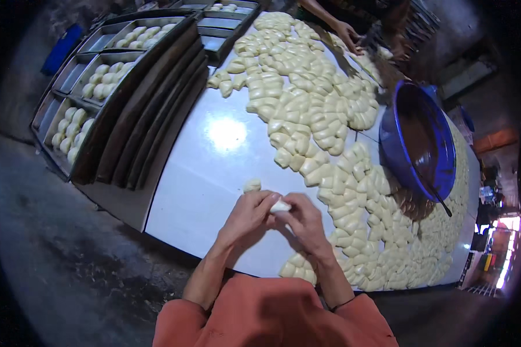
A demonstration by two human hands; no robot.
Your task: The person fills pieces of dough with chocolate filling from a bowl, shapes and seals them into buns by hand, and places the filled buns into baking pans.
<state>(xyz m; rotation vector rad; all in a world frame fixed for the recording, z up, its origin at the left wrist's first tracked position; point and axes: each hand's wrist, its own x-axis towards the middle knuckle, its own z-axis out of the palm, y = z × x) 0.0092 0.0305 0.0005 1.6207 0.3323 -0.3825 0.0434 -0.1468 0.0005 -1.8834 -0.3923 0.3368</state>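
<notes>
Both hands meet over the white tiled tabletop (191,173) at the lower middle. My left hand (251,213) has its fingers wrapped round a small pale piece of dough (281,206), and my right hand (299,217) pinches the same piece from the other side. Just beyond my left hand rests another small lump of dough (252,185). To the right and beyond, a wide spread of cut dough pieces (289,98) covers much of the tabletop, some lying close to my right forearm.
A blue tub (447,153) of brown substance with a handled utensil stands at right. At left are metal trays (75,72) holding dough balls, beside stacked dark pans (142,115). Across the table, another person's hands (346,32) are among the dough. A blue object (61,46) sits far upper left.
</notes>
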